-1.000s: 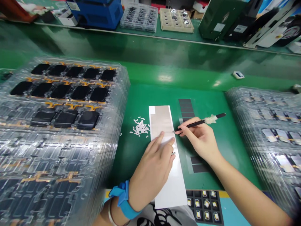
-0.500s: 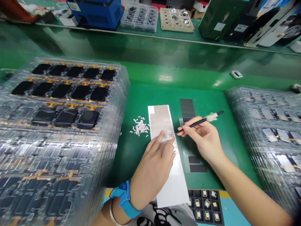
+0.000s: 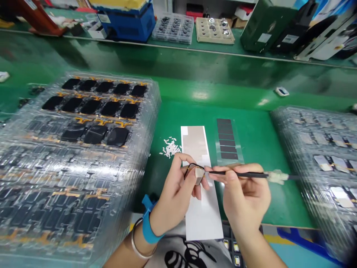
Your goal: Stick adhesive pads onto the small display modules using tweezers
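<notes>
Above the sheet, my left hand (image 3: pixel 178 190) grips a small watch screen (image 3: pixel 198 178) by its edges, dark rim outward. A pale patch lies on the screen's greyish face, near my thumb. In my right hand (image 3: pixel 247 197) is a slim black pen-like tool (image 3: pixel 251 174) wrapped with whitish tape toward its rear. The tool's thin tip reaches the screen's right edge; whether it touches cannot be made out. Beneath both hands lies a long white sheet (image 3: pixel 205 223) with a greyish adhesive area at its far end.
White scraps (image 3: pixel 171 148) are heaped left of the sheet. A clear strip with dark rectangles (image 3: pixel 225 132) lies to its right. Stacked clear trays of screens (image 3: pixel 111 108) stand left, and more stacked trays (image 3: pixel 318 149) right. A shelf with a blue machine (image 3: pixel 128 22) runs behind.
My left hand has lifted off the sheet and now has the watch screen in it. My right hand has moved lower, bringing the tool level with the screen. The view has shifted slightly.
</notes>
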`<state>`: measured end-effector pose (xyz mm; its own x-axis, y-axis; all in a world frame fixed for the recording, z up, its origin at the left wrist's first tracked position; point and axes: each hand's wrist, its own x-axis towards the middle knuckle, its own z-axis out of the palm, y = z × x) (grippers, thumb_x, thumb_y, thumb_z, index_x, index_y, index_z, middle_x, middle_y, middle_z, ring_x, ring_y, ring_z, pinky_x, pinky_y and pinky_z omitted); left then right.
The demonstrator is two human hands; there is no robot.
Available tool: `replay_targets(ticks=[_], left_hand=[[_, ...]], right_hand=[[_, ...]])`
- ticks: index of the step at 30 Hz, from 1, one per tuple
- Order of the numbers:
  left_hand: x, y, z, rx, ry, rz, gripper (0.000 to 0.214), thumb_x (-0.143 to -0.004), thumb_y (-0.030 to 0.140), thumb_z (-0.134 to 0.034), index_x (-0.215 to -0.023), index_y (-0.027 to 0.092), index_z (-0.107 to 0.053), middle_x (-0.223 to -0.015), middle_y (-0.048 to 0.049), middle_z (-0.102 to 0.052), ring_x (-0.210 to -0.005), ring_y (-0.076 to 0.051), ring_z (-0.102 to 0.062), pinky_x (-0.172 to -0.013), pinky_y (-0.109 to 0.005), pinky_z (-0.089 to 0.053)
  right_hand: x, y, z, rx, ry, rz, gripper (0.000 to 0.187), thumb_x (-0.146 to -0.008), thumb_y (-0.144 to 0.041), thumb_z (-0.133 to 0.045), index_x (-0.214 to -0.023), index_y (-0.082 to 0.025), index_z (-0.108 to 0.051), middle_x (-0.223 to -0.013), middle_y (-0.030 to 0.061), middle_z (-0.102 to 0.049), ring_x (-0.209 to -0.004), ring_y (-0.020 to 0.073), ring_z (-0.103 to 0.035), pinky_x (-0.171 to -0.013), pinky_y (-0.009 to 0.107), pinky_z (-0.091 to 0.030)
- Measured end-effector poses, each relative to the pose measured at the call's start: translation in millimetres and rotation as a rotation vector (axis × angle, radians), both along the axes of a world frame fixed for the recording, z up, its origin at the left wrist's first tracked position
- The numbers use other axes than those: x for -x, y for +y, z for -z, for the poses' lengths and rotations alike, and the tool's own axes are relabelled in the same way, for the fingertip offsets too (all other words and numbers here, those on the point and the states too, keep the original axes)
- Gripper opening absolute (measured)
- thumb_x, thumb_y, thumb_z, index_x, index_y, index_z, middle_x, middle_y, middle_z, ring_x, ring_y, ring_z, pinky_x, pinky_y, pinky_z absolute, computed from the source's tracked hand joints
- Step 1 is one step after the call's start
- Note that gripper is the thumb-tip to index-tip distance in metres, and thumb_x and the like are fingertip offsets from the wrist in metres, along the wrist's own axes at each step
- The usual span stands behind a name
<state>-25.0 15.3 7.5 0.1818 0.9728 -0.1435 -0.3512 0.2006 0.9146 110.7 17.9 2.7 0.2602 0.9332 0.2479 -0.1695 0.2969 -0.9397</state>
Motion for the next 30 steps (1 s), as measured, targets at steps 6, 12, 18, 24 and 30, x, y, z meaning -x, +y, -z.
replay_targets(ticks=[6, 12, 18, 24, 30], left_hand=[[-1.6, -3.3, 7.4, -0.039, -0.094, -0.020, 0.016, -0.110, 0.038, -0.039, -0.105, 0.023, -0.042, -0.080, 0.0029, -0.062, -0.063, -0.009, -0.047, -0.064, -0.023, -0.041], [-4.0, -3.8, 9.7, -0.085, -0.100, 0.003, 0.010, -0.110, 0.033, -0.041, -0.106, 0.024, -0.042, -0.083, 0.0023, -0.061, -0.069, -0.010, -0.048, -0.066, -0.023, -0.041], [-2.7, -5.4, 9.4, -0.081, -0.074, 0.003, 0.009, -0.110, 0.034, -0.040, -0.108, 0.025, -0.042, -0.084, 0.0019, -0.062, -0.070, -0.011, -0.048, -0.068, -0.024, -0.042], [-1.7, -6.2, 9.4, -0.100, -0.069, 0.019, 0.009, -0.110, 0.035, -0.041, -0.111, 0.025, -0.042, -0.085, 0.0023, -0.061, -0.071, -0.011, -0.047, -0.069, -0.025, -0.041], [-2.5, -6.0, 12.0, -0.115, -0.067, 0.017, 0.005, -0.111, 0.031, -0.041, -0.112, 0.026, -0.042, -0.086, 0.0027, -0.060, -0.072, -0.010, -0.048, -0.069, -0.024, -0.042]], right_hand=[[6.7, -2.2, 7.1, -0.035, -0.015, 0.052, 0.014, -0.093, -0.011, -0.066, -0.098, -0.023, -0.061, -0.089, 0.0002, -0.075, -0.085, 0.0169, -0.079, -0.068, 0.024, -0.069], [7.2, -2.4, 6.6, -0.073, -0.066, 0.074, 0.015, -0.092, -0.009, -0.067, -0.097, -0.022, -0.060, -0.086, 0.0003, -0.074, -0.085, 0.0178, -0.079, -0.066, 0.026, -0.069], [5.4, -2.1, 7.7, -0.079, -0.074, 0.080, 0.016, -0.092, -0.009, -0.066, -0.098, -0.021, -0.059, -0.087, 0.0006, -0.075, -0.085, 0.0181, -0.079, -0.067, 0.027, -0.069], [6.2, -1.3, 9.4, -0.071, -0.044, 0.076, 0.016, -0.092, -0.008, -0.066, -0.098, -0.021, -0.059, -0.089, 0.0002, -0.075, -0.088, 0.0182, -0.079, -0.070, 0.028, -0.070], [7.6, -1.8, 9.3, -0.077, -0.035, 0.077, 0.017, -0.091, -0.006, -0.066, -0.098, -0.021, -0.060, -0.089, 0.0000, -0.075, -0.089, 0.0177, -0.079, -0.072, 0.028, -0.069]])
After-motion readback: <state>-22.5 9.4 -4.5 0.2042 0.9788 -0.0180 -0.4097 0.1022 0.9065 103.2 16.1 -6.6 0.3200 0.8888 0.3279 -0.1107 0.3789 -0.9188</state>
